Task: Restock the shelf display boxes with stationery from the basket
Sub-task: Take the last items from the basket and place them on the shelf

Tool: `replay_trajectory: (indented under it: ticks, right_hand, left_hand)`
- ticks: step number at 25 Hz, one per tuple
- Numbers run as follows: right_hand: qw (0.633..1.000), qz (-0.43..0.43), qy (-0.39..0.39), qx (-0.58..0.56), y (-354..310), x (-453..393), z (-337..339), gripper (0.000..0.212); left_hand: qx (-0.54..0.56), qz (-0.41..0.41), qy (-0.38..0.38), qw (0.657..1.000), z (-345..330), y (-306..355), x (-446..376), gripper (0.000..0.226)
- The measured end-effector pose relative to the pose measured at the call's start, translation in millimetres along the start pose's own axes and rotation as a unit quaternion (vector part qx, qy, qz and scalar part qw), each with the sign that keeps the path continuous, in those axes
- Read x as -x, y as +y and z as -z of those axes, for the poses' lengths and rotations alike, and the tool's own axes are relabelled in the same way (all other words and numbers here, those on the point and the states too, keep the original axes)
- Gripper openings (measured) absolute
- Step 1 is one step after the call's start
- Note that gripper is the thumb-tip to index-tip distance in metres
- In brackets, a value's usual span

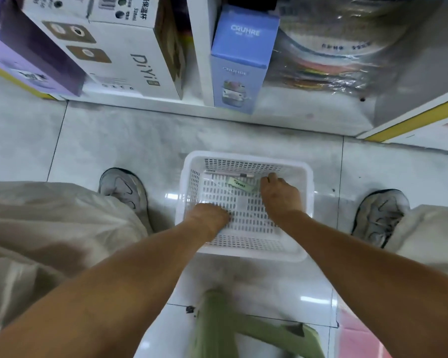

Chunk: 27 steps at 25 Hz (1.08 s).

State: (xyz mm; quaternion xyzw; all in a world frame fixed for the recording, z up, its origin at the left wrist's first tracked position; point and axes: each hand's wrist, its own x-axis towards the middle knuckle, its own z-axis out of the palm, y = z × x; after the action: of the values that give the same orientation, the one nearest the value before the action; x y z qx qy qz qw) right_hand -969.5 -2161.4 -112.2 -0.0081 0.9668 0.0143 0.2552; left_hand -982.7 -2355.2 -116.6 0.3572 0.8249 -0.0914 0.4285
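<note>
A white slotted plastic basket (pixel 308 177) sits on the floor tiles between my feet. At its far side lie a slim pen-like item (pixel 228 173) and a small clear packet with a green label (pixel 238 183). My right hand (pixel 281 196) is inside the basket, its fingertips bent down onto the right end of that packet. Whether it grips the packet is hidden. My left hand (pixel 208 218) rests low at the basket's near left, fingers curled under. What lies beneath it is hidden.
The bottom shelf (pixel 282 109) ahead holds a white DiYi carton (pixel 130 65), a purple box (pixel 34 65), a blue CRUHRE box (pixel 239 63) and plastic-wrapped goods (pixel 334 55). A green stool (pixel 233 329) stands under me. My shoes (pixel 124 189) (pixel 380 213) flank the basket.
</note>
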Motion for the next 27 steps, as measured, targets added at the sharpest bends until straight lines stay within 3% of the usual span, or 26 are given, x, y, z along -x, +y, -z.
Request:
replay_trajectory:
  ticks: [2, 3, 4, 5, 6, 7, 8, 9, 11, 12, 13, 14, 15, 16, 18, 20, 23, 27]
  right_hand:
    - [0.998, -0.019, 0.006, -0.055, -2, -2, -2, 0.023]
    - [0.992, -0.052, 0.016, -0.118, -3, -2, -2, 0.011]
    - [0.975, -0.091, 0.024, -0.201, -5, -2, 0, 0.002]
    - [0.947, -0.126, 0.024, -0.294, -9, -2, 1, 0.007]
    - [0.912, -0.14, 0.017, -0.385, -14, -1, 2, 0.013]
    - [0.883, -0.134, 0.001, -0.45, -19, 1, 3, 0.017]
    - [0.855, -0.115, -0.02, -0.505, -24, 5, 5, 0.02]
    - [0.823, -0.096, -0.042, -0.559, -29, 8, 7, 0.02]
    - [0.751, -0.083, -0.062, -0.652, -35, 8, 9, 0.02]
    - [0.743, -0.094, -0.048, -0.661, -35, 5, 9, 0.02]
    - [0.782, -0.11, -0.018, -0.613, -35, 0, 8, 0.017]
    - [0.854, -0.114, 0.017, -0.507, -34, -4, 5, 0.016]
    - [0.92, -0.097, 0.032, -0.379, -35, -6, 3, 0.024]
    - [0.959, -0.069, 0.03, -0.274, -37, -7, 0, 0.033]
    - [0.984, -0.023, 0.024, -0.176, -40, -9, -7, 0.037]
    - [0.984, -0.011, 0.041, -0.172, -42, -8, -13, 0.025]
    - [0.977, -0.022, 0.063, -0.202, -36, -3, -16, 0.014]
    - [0.961, -0.044, 0.033, -0.269, -17, 6, -20, 0.01]
  left_hand:
    - [0.079, 0.006, 0.02, 0.997, -1, -3, -4, 0.024]
    - [0.175, 0.03, 0.039, 0.983, 2, -4, -5, 0.017]
    - [0.323, 0.077, 0.063, 0.941, 6, -3, -9, 0.012]
    - [0.488, 0.129, 0.082, 0.859, 12, -2, -12, 0.009]
    - [0.632, 0.156, 0.097, 0.753, 19, 1, -14, 0.006]
    - [0.723, 0.161, 0.11, 0.663, 26, 4, -17, 0.007]
    - [0.771, 0.155, 0.113, 0.608, 30, 5, -19, 0.01]
    - [0.791, 0.145, 0.106, 0.585, 33, 6, -21, 0.016]
    - [0.784, 0.153, 0.103, 0.593, 34, 10, -23, 0.032]
    - [0.774, 0.172, 0.113, 0.599, 32, 11, -24, 0.034]
    - [0.758, 0.197, 0.128, 0.608, 29, 10, -26, 0.035]
    - [0.724, 0.228, 0.147, 0.634, 27, 8, -27, 0.035]
    - [0.667, 0.254, 0.166, 0.681, 26, 5, -27, 0.033]
    - [0.587, 0.267, 0.192, 0.74, 24, 3, -26, 0.029]
    - [0.385, 0.233, 0.254, 0.856, 24, -3, -23, 0.015]
    - [0.192, 0.143, 0.287, 0.928, 29, -7, -22, 0.022]
    - [0.064, 0.084, 0.252, 0.962, 38, -10, -28, 0.036]
    - [0.053, 0.086, 0.205, 0.974, 36, -10, -33, 0.037]
